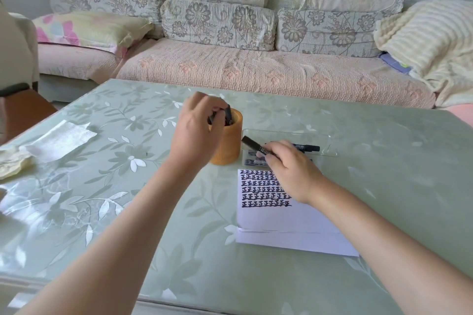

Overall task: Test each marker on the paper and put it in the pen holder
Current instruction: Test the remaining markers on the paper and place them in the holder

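Indoors, at a green floral-covered table (384,186), a person works through a set of black markers, seen from a head-worn camera. The left hand (195,133), reaching toward 12 o'clock, has its fingers curled round a first marker (228,114), whose lower end sits inside the mouth of the round orange pen holder (227,146) near the table's centre. Whether other markers stand in the holder cannot be told, since the hand covers much of its opening.

Just beside the holder, at its 3 o'clock, the right hand (291,169) pinches a second marker (252,144), tilted so that its free end points toward 10 o'clock and nearly meets the holder's wall. Beyond that hand, at its 1 o'clock, a third marker (308,147) lies flat in a clear plastic tray (330,147).

A white sheet of paper (286,222) lies at 5 o'clock from the holder, under the right wrist. Rows of black handwritten characters (261,186) fill its upper left part, and its lower part is blank.

At 9 o'clock, near the table's left edge, lies a crumpled white cloth (61,138). A flower-patterned sofa (256,69) runs along the far side at 12 o'clock, with a cream striped blanket (430,38) heaped at its right end.
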